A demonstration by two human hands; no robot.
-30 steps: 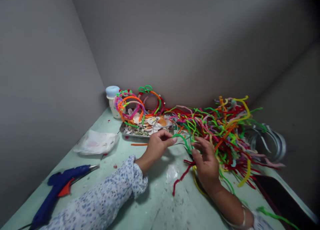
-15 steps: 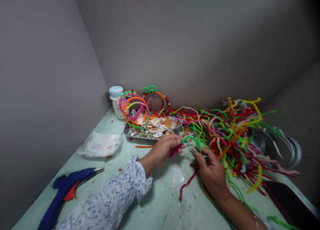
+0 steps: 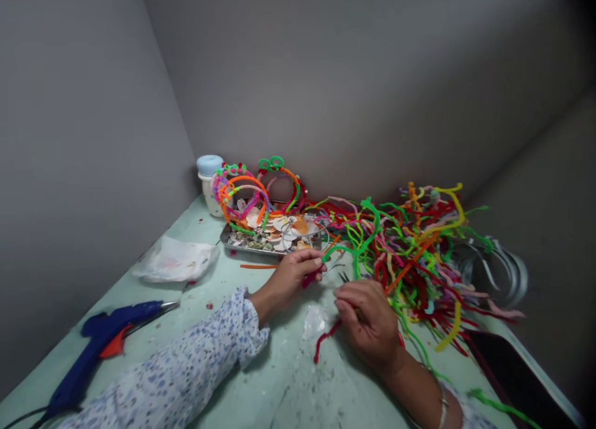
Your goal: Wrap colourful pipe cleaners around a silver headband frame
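Note:
My left hand point(image 3: 298, 275) pinches a dark pink fuzzy piece point(image 3: 311, 279) joined to a green pipe cleaner point(image 3: 374, 225), which arches up to the right. Below and right of the green strand is my right hand point(image 3: 367, 320), its fingers curled; dark pointed metal tips point(image 3: 343, 277) show just above them. What those fingers hold is mostly hidden. A dark red pipe cleaner point(image 3: 321, 344) lies on the table by my right hand, and a clear plastic piece point(image 3: 315, 321) is between the hands.
A metal tray point(image 3: 254, 251) of shells holds decorated headbands point(image 3: 244, 180). Behind it stands a lidded jar point(image 3: 210, 165). Heaped pipe cleaners point(image 3: 419, 255), metal hoops point(image 3: 514, 274) and a dark flat object point(image 3: 516, 373) are right. Left are a white packet point(image 3: 174, 258) and a blue glue gun point(image 3: 93, 354).
My right hand has come off the green strand, lowered and curled its fingers. The green strand now extends further up. The whole view has shifted slightly, moving things leftward.

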